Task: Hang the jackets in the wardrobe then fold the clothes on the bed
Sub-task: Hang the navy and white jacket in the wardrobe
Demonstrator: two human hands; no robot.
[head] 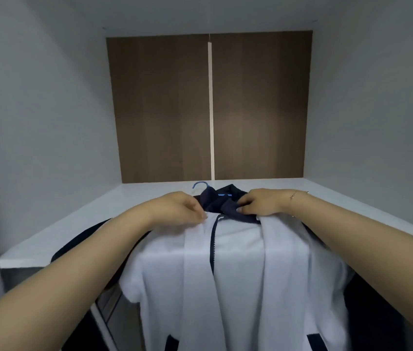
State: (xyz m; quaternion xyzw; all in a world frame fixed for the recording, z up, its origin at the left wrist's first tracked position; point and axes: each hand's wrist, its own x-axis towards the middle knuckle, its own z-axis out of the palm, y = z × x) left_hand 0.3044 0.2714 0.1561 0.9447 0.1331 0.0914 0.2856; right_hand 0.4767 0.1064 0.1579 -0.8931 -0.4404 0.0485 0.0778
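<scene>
Jacket (pixel 241 262) collar is pinched in both my hands, left hand (pixel 177 207) closed on the pale front edge, right hand (pixel 258 202) on the dark collar. It drapes inside out over the white shelf (pixel 74 224), blue hanger (pixel 200 184) hook poking out; hanging is unfinished, I judge, folding not started.
</scene>
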